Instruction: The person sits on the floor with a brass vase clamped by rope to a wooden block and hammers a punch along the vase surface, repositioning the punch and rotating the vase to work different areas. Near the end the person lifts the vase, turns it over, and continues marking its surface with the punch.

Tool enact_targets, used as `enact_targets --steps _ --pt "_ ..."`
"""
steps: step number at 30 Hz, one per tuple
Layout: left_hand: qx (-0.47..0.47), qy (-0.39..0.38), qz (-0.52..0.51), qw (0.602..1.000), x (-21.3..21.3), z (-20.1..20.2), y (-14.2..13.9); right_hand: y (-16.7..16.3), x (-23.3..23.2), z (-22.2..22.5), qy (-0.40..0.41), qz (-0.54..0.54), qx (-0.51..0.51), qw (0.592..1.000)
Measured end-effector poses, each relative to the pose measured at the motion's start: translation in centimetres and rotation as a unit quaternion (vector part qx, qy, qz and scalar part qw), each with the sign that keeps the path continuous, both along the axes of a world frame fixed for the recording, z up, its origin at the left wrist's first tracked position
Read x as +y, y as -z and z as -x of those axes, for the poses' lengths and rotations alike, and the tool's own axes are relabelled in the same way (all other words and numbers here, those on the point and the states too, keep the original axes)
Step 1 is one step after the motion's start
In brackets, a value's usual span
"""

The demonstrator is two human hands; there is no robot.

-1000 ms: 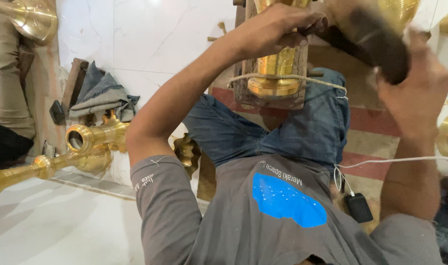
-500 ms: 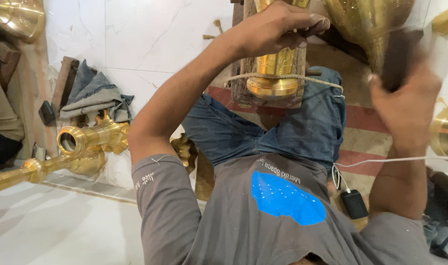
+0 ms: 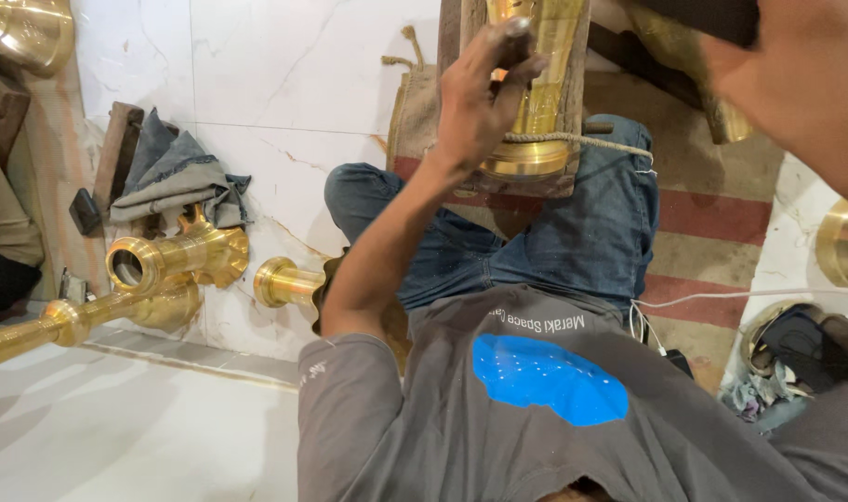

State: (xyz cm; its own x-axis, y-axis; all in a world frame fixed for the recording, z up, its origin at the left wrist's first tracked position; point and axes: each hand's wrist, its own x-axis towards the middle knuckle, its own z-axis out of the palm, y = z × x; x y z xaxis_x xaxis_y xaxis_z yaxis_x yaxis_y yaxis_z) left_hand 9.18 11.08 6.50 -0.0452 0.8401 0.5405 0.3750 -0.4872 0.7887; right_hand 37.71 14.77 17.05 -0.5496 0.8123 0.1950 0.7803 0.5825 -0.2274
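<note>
A brass cylinder (image 3: 540, 102) stands between wooden blocks (image 3: 457, 37) bound with a rope (image 3: 582, 141), resting on my jeans-clad legs (image 3: 573, 232). My left hand (image 3: 475, 102) pinches a short dark rod (image 3: 515, 42) against the cylinder's upper part. Raised close to the camera at the top right and blurred, my right hand (image 3: 801, 88) grips a thick dark tool (image 3: 708, 11). Just under that tool a second brass piece (image 3: 689, 60) shows, partly hidden by the hand.
Brass fittings (image 3: 168, 265) and a brass tube (image 3: 283, 282) lie on the white marble floor at left, beside a grey cloth (image 3: 178, 177). A striped mat (image 3: 712, 218) lies under my legs. Right: a brass piece (image 3: 842, 244), a white cable (image 3: 749, 296), a rag-filled container (image 3: 796, 349).
My right hand has lifted up and to the right with the dark tool, closer to the camera. My left hand stays on the clamped brass cylinder. The view has tilted slightly.
</note>
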Motion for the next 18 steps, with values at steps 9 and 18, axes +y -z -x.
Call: enact_targets --steps 9,18 --pt "0.045 -0.039 0.010 0.998 -0.5 -0.7 -0.1 -2.9 -1.5 0.5 -0.050 -0.084 -0.130 0.987" --pt "-0.056 -0.091 0.006 0.994 -0.9 -2.4 0.2 -1.2 -1.2 -1.5 -0.059 -0.093 -0.070 0.991"
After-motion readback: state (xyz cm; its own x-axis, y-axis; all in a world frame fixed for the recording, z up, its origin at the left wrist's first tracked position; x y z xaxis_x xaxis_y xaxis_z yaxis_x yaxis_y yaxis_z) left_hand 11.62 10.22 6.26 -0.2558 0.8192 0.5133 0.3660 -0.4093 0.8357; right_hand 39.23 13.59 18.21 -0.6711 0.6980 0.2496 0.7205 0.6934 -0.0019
